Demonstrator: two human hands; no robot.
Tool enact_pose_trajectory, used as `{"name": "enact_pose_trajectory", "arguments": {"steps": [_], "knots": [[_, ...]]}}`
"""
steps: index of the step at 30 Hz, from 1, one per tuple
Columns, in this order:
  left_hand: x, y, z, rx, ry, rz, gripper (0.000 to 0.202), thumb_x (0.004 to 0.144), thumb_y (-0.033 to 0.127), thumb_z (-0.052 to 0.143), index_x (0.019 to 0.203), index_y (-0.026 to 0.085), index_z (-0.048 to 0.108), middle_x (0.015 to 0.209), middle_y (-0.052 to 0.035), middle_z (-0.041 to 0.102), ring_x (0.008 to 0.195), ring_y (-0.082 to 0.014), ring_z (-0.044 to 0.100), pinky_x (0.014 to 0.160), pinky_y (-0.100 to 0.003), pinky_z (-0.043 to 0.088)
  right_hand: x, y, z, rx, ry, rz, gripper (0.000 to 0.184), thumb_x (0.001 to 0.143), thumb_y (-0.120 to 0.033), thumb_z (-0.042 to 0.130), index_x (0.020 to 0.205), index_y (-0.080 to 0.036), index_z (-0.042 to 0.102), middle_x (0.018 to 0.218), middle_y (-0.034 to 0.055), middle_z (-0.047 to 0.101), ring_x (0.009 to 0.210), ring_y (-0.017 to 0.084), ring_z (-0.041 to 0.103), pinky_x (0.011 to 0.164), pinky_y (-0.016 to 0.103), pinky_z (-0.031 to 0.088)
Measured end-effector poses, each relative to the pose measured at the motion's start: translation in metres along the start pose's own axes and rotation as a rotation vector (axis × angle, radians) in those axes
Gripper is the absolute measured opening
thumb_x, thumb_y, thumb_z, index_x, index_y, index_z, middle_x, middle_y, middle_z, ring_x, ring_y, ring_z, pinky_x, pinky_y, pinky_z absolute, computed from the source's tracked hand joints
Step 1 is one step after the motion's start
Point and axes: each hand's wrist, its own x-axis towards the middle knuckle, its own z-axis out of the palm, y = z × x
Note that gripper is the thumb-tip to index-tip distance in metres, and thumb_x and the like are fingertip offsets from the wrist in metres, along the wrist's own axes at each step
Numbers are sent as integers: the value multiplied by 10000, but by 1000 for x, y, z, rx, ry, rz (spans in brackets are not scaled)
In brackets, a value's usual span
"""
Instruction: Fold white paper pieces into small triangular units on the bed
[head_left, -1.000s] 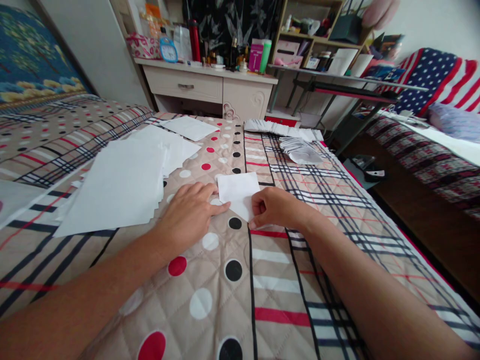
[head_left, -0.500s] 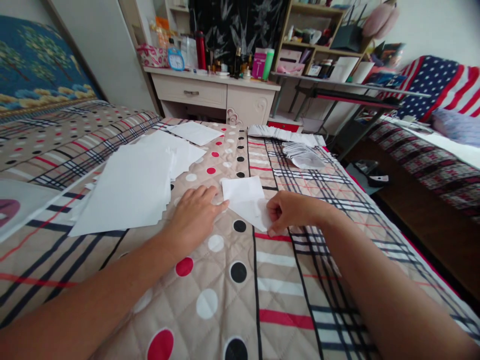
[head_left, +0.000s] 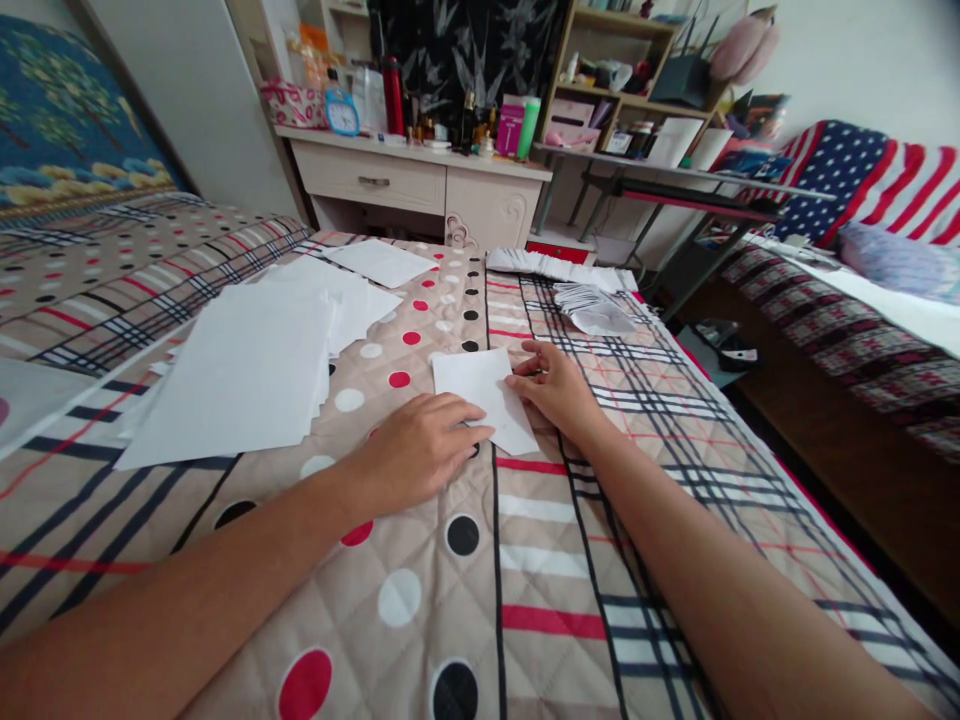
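We have a small white sheet of thin paper, apparently folded, (head_left: 469,372) lying flat between our two hands on a beige quilted bedspread with dots and plaid bands (head_left: 405,655). Its long axis seems to run away from us, its near end slanting towards our right, though our left fingers hide part of the near-left edge.

Our left hand (head_left: 416,445) grasps nothing that we can see: its fingers stretch rightward, the tips resting at the paper's near-left side. Our right hand (head_left: 559,392) is loosely curled at the opposite side, its thumb at the paper's right edge and the other fingertips reaching just beyond; whether it pinches that edge, we cannot tell. Neither hand is clearly nearer, since the paper lies directly right of and ahead of the left, and directly left of the right. The slanted near corner points back towards us, below the right hand's fingertips.

To the left of our left hand lies a broad stack of large white paper sheets (head_left: 244,365), well apart from it. Ahead of our right hand, slightly to its right, sits a fanned bundle of small white papers (head_left: 600,318), with a long row of packed white papers (head_left: 555,264) just beyond.
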Motion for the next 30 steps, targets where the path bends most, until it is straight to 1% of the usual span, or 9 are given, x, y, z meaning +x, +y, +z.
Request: {"name": "enact_pose_trajectory", "arguments": {"steps": [4, 7, 10, 13, 16, 21, 24, 27, 30], "knots": [[3, 5, 1, -37, -2, 46, 287, 964, 104, 517, 1197, 147, 677, 1237, -98, 639, 1124, -265, 581, 942, -480, 549, 0, -5, -3, -235, -8, -102, 837, 847, -288, 709, 1570, -177, 301, 1463, 109, 488, 871, 148, 622, 829, 301, 512], [3, 4, 2, -66, 4, 65, 279, 954, 80, 519, 1181, 127, 675, 1227, -100, 643, 1125, -258, 583, 943, -461, 553, 2, -11, -3, -426, -111, -163, 832, 923, -300, 627, 1620, -188, 188, 1463, 86, 503, 1130, 250, 608, 987, 385, 470], [3, 3, 5, -99, 6, 87, 295, 941, 46, 516, 1181, 126, 669, 1220, -92, 646, 1118, -243, 589, 943, -437, 550, 5, -11, -2, -422, -105, -189, 740, 917, -257, 626, 1582, -172, 312, 1378, 78, 577, 1206, 282, 572, 1029, 406, 431], [4, 3, 6, -122, 1, 115, 300, 938, 25, 503, 1155, 139, 676, 1206, -83, 649, 1107, -227, 594, 952, -414, 540, 9, -5, 1, -274, -56, -204, 646, 858, -201, 676, 1475, -176, 488, 1274, 67, 630, 1024, 197, 614, 929, 314, 452], [5, 3, 4, -146, 1, 118, 304, 938, 17, 485, 1120, 156, 684, 1187, -71, 656, 1095, -207, 596, 960, -388, 523, 11, 1, 3, -155, -31, -184, 533, 853, -204, 667, 1378, -157, 580, 1131, 58, 657, 824, 108, 581, 756, 216, 448], [6, 6, -2, -194, 43, 69, 228, 925, 19, 498, 1003, 136, 677, 1079, -60, 675, 1027, -187, 602, 924, -353, 504, 10, -1, 0, 89, -60, -67, 575, 797, -123, 630, 1368, -115, 559, 815, 9, 620, 617, 63, 537, 570, 148, 420], [5, 7, -5, -158, 46, 15, 167, 954, 127, 544, 1083, 134, 650, 1062, -74, 666, 1009, -201, 595, 920, -374, 500, 6, -10, -3, 238, -46, 88, 574, 771, -92, 574, 1343, -80, 538, 671, -20, 570, 484, 66, 503, 470, 149, 422], [3, 7, -7, -74, 42, -70, 285, 941, 278, 631, 1197, 156, 622, 1125, -86, 642, 1042, -237, 593, 923, -422, 513, 0, -21, -1, 362, -5, 246, 453, 783, -58, 499, 1233, -65, 548, 656, -6, 578, 485, 72, 543, 469, 142, 479], [1, 5, -6, 18, 29, -162, 385, 909, 331, 670, 1257, 174, 615, 1215, -97, 609, 1092, -268, 592, 935, -467, 533, -7, -30, 6, 441, -9, 349, 386, 813, -20, 441, 1183, -88, 527, 692, 13, 611, 526, 73, 596, 486, 129, 511]]}}
